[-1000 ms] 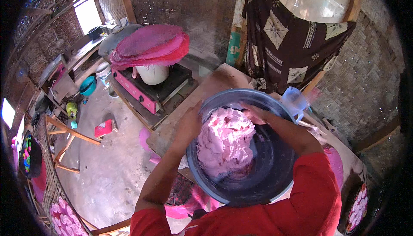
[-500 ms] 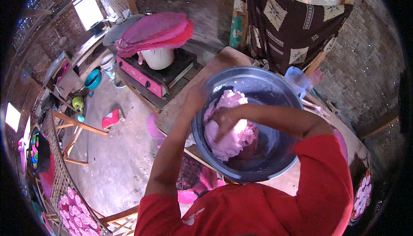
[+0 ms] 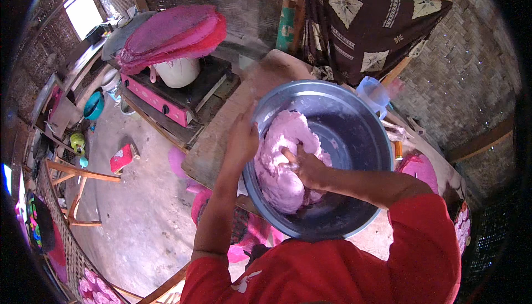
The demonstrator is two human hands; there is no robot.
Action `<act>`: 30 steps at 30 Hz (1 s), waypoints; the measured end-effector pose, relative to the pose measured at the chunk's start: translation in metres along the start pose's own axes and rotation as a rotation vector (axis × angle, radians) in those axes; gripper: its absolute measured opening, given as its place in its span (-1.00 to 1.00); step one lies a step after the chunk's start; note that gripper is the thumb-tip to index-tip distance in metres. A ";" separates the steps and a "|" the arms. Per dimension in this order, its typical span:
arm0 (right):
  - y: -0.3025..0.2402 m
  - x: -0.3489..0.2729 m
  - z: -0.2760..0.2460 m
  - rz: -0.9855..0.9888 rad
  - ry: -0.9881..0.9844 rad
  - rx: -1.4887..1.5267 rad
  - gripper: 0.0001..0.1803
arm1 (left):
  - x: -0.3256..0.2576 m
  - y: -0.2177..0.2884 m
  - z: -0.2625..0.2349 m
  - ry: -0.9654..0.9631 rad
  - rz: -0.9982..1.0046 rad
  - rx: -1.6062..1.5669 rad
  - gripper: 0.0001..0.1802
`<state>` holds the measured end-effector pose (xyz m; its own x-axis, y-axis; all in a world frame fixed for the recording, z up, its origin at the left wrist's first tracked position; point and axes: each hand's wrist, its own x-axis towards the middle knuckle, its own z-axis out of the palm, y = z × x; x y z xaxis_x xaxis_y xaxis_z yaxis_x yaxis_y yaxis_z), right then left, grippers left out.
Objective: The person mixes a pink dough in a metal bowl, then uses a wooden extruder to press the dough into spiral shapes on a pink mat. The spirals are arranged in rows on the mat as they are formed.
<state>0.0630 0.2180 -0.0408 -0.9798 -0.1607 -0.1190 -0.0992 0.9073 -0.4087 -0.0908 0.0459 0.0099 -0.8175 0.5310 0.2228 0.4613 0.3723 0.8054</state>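
A large grey-blue basin (image 3: 360, 121) holds a mass of pale pink dough (image 3: 280, 185), heaped toward its left side. My right hand (image 3: 308, 168) reaches in from the right, its fingers sunk partly in the dough and curled on it. Against the basin's left rim, my left hand (image 3: 242, 138) grips the edge; some of its fingers are hidden. The basin rests on a wooden board (image 3: 213, 154).
Left of the basin stands a pink-sided stove (image 3: 158, 102) bearing a white pot (image 3: 178, 73) topped with pink round mesh sheets (image 3: 172, 35). A translucent blue jug (image 3: 373, 94) is behind the basin's right rim. A red-topped stool (image 3: 123, 158) sits on the floor.
My right hand has moved slightly right and lower within the basin, and the dough is reshaped into a taller, folded heap. My left hand stays at the rim. The whole view has shifted slightly.
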 end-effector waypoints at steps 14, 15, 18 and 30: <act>0.052 0.046 -0.137 0.010 -0.459 0.004 -0.25 | 0.001 0.001 -0.007 -0.019 0.017 0.066 -0.43; 0.071 0.047 -0.149 0.155 -0.368 -0.039 -0.21 | 0.003 0.000 -0.005 -0.019 0.004 0.064 -0.44; 0.119 0.064 -0.125 0.566 -0.186 0.645 -0.20 | 0.008 -0.003 -0.002 -0.016 -0.048 0.069 -0.45; 0.051 0.146 -0.049 0.129 -0.593 0.766 -0.18 | 0.013 -0.012 0.001 0.074 -0.005 0.154 -0.48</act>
<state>-0.0931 0.2599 -0.0344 -0.7079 -0.4375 -0.5544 0.3476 0.4675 -0.8128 -0.1071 0.0494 0.0022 -0.8404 0.4738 0.2632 0.4999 0.4901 0.7140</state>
